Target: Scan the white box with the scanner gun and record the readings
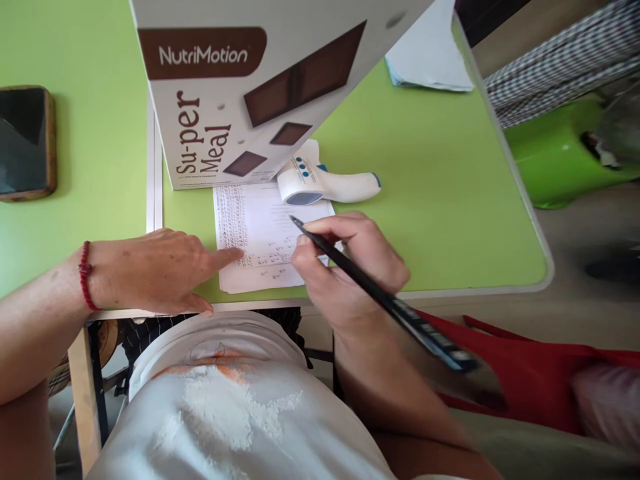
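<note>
Handwritten paper sheets (270, 230) lie near the front edge of the green table. My left hand (155, 270), with a red bracelet at the wrist, rests at their left side; its index finger is stretched out and touches the writing. My right hand (350, 267) grips a black pen (375, 290), its tip over the right part of the paper. I cannot tell whether the tip touches the sheet. A white handheld infrared thermometer (345, 185) lies across the paper's upper right. Behind the paper stands a white and brown NutriMotion box (215, 113), hiding what is behind it.
A dark-screened phone (23, 143) lies at the far left of the green table (440, 233). White papers (430, 53) lie at the back right. Beyond the right edge are a green bin (555, 153) and checkered cloth (560, 63). Red fabric (525, 367) is below right.
</note>
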A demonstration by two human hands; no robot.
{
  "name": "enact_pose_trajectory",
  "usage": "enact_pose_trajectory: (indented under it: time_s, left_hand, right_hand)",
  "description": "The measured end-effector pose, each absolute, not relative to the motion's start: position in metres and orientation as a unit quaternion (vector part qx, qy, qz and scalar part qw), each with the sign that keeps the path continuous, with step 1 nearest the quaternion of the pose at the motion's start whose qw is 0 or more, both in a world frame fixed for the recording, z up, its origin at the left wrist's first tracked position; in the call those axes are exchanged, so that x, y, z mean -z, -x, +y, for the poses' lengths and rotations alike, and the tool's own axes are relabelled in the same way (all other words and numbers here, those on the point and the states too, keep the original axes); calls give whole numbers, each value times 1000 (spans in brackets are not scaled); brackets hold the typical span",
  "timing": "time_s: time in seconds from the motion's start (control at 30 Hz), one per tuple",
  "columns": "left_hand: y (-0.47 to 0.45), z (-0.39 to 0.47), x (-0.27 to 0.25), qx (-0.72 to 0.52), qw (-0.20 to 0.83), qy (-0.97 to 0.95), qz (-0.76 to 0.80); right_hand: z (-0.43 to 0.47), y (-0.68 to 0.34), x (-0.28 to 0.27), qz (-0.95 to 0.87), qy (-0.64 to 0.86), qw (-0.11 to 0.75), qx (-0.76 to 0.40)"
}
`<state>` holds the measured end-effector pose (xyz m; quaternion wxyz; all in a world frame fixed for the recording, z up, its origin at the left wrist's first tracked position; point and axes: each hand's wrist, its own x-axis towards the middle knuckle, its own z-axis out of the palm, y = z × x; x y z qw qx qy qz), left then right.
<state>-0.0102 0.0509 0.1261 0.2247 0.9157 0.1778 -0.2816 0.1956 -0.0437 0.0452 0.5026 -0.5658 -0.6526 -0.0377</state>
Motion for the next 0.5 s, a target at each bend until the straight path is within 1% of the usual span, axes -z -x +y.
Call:
enact_pose_trajectory:
  time_s: [0.1, 0.27, 0.37, 0.5]
  left_hand:
    - [11, 52, -126, 270, 231, -918, 174]
    - [12, 52, -128, 266, 239, -916, 183]
    - [13, 53, -127, 261, 254, -912, 188]
    - [18, 61, -128, 233, 289, -906, 205]
  right_hand:
    - [-45, -218, -52, -697, 560, 443, 72]
    - [-49, -261, -45, -696, 642, 305, 102]
    - [-47, -277, -38, -695, 669, 237, 117]
    - [-45, -274, -44, -655, 739, 126, 94]
